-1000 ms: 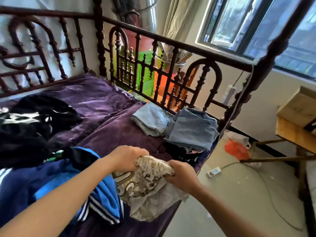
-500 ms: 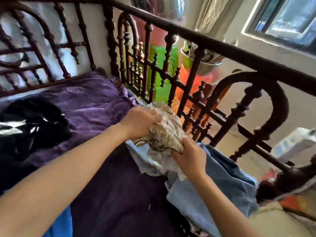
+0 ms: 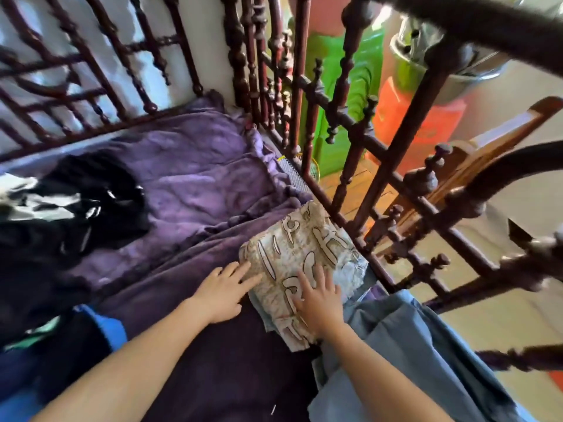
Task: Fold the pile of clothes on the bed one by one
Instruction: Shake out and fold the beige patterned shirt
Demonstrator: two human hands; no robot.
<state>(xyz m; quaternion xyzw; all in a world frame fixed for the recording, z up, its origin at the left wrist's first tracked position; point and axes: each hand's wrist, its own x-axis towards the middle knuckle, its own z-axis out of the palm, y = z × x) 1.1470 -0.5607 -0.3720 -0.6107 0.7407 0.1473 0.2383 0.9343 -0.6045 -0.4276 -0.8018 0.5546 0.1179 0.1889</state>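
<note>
A folded beige patterned garment lies on a light blue folded piece beside the bed's wooden railing. My right hand presses flat on top of it with fingers spread. My left hand rests flat with straight fingers touching the garment's left edge. A folded grey-blue garment lies just to the right, under my right forearm. Unfolded black and white clothes sit at the left. A blue garment shows at the lower left.
The purple bedspread covers the bed. A dark carved wooden railing runs along the far and right sides of the bed. Behind it stand a green container and an orange one.
Both hands carried the beige garment from the bed's near edge to the folded stack by the railing. They let go of it and now lie flat on it.
</note>
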